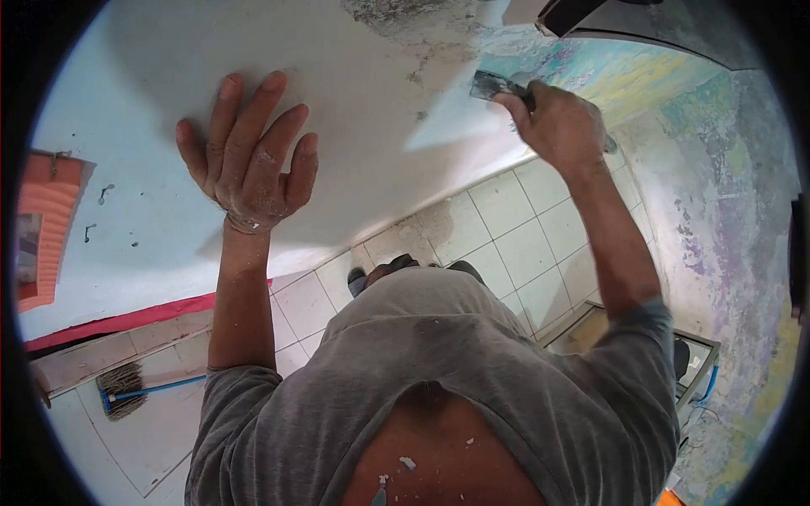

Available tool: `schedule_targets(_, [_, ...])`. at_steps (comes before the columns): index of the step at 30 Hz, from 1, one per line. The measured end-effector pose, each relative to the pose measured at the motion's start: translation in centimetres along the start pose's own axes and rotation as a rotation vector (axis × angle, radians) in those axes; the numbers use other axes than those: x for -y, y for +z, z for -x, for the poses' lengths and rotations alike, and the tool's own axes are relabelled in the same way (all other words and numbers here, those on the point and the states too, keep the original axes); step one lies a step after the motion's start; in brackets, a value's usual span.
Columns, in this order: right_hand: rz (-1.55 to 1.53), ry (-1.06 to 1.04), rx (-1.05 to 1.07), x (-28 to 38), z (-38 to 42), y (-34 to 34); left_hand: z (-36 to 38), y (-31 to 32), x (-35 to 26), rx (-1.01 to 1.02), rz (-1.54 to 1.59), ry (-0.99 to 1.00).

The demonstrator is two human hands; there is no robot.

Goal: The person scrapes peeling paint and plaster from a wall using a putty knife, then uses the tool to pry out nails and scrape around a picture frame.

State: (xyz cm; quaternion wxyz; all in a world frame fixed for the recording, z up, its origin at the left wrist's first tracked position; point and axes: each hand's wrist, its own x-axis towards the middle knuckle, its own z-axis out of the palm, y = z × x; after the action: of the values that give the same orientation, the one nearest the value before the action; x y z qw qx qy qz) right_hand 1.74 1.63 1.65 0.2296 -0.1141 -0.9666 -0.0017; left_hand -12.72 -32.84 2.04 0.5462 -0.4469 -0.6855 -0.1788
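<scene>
My right hand [564, 126] is wrapped round the handle of a scraper [498, 85], whose flat dark blade points left near the wall, beside a patch of blue and yellow peeling paint [624, 72]. On the left, my left hand [251, 160] is raised in front of the white wall [363, 110] with its fingers spread and nothing in it; whether it touches the wall is unclear. Pale dust marks its back and wrist. Rough grey bare plaster [413, 21] shows at the top middle.
An orange frame [51, 223] hangs at the far left. A broom [122, 392] with a blue handle lies on the tiled floor [515, 228]. A metal-edged glass stand [700, 363] is by my right elbow. Another wall with flaking paint [717, 194] rises at right.
</scene>
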Motion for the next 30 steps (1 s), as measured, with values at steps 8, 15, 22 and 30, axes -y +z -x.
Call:
schedule_targets(8, [0.057,0.102,0.108,-4.3,2.6,-2.4,-0.1,0.3,0.1,-0.024,0.005,0.000])
schedule_targets(15, [0.007,0.010,0.187,0.9,1.6,0.0,0.1,0.0,0.2,0.021,-0.004,0.011])
schedule_targets(22, [0.080,0.101,0.139,0.5,0.1,-0.7,0.1,0.2,0.2,0.002,-0.008,0.006])
schedule_targets(30, [-0.002,0.094,0.116,-3.3,2.8,-1.3,0.0,0.2,0.2,-0.002,-0.005,-0.001])
